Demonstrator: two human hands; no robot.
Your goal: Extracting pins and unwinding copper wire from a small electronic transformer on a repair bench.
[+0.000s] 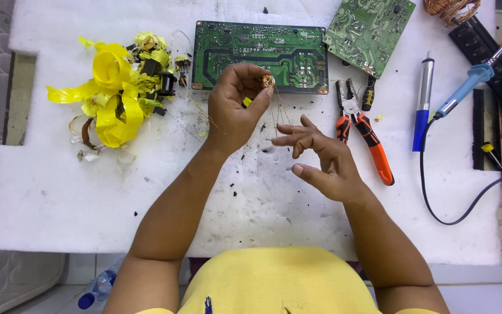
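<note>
**Copper coil pinched in the left hand above a white foam mat**

The left hand (pixel 235 104) is raised over the white foam mat (pixel 251 215), its fingertips pressed together on a small copper-wound coil (pixel 269 80). Thin strands of copper wire (pixel 278 110) hang from the coil toward the right hand (pixel 321 157). The right hand hovers just below and beside the coil, fingers spread and loosely curled; whether they touch the fine strands cannot be told.

Nothing here is a true container; the mat bears everything. Behind the coil lies a large green circuit board (pixel 260 55), solder side up, and a second green board (pixel 367 32) sits tilted at its right corner. To the left is a heap of yellow tape (pixel 114 93) mixed with small black parts. Right of the hands lie orange-handled pliers (pixel 364 136), then a blue and silver desoldering pump (pixel 422 102) and a blue-handled soldering iron (pixel 466 84) with a black cable. A bundle of copper wire (pixel 451 9) rests at the top edge. Dark crumbs dot the mat.
</note>
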